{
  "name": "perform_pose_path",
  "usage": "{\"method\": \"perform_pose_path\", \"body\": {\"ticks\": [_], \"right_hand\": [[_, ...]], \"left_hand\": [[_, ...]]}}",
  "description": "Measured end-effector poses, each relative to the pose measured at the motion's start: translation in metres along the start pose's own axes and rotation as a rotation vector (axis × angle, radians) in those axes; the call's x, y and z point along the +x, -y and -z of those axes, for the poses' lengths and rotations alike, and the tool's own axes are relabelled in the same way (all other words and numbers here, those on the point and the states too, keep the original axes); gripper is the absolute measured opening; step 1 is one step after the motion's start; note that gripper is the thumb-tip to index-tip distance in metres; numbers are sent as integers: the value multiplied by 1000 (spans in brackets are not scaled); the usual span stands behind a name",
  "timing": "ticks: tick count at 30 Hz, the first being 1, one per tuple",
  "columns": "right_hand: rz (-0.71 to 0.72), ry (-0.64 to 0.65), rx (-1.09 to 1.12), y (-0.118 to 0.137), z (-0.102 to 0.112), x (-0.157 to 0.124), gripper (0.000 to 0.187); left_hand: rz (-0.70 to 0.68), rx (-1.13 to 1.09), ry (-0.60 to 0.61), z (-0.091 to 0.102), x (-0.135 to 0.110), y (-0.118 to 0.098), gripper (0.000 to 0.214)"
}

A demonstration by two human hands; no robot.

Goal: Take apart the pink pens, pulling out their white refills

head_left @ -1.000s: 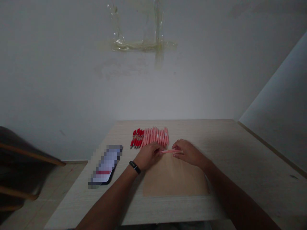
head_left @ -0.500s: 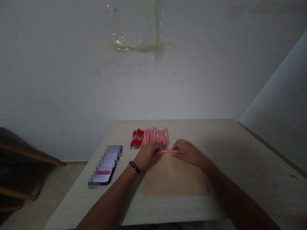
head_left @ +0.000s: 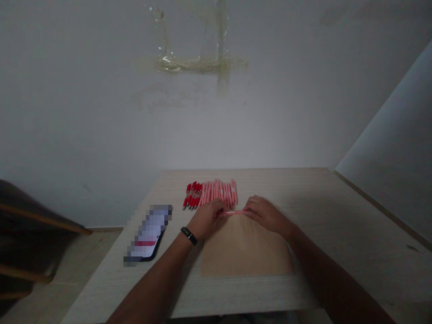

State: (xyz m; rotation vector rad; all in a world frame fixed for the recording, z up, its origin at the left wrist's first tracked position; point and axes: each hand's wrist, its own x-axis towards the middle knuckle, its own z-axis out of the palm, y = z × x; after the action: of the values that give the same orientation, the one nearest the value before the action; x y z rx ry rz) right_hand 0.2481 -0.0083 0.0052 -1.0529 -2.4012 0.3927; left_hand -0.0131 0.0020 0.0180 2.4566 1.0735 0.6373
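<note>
A slim pink pen lies crosswise at the far edge of a brown paper sheet. My left hand pinches its left end with curled fingers. At its other end, the fingers of my right hand are closed on it too. Just beyond my hands is a row of several similar pink pens, side by side. To their left sit several red pens with silvery tips. The fingertips and the pen's two ends are partly hidden.
A phone, blurred by pixelation, lies at the left of the pale wooden table. Behind the table rises a grey wall with peeling clear tape. Dark furniture with wooden bars stands at the far left.
My right hand has shifted slightly, its fingers now nearer the pen's right end. The pen has moved very slightly away from me. My left hand is nearly unchanged.
</note>
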Motion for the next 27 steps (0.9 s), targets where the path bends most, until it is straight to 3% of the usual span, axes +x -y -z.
{"method": "perform_pose_path", "body": {"ticks": [7,16,27], "right_hand": [[-70,-47,-22,-5,-6,-1,14],[-32,-6,-6,-3,-1,0,21],[-73,-50,-23,-3,-4,-1,11]], "left_hand": [[20,-3,6,-1,1,1,12],[20,-2,-12,-1,0,0,12],[10,6,-24,-4,0,3,9]]}}
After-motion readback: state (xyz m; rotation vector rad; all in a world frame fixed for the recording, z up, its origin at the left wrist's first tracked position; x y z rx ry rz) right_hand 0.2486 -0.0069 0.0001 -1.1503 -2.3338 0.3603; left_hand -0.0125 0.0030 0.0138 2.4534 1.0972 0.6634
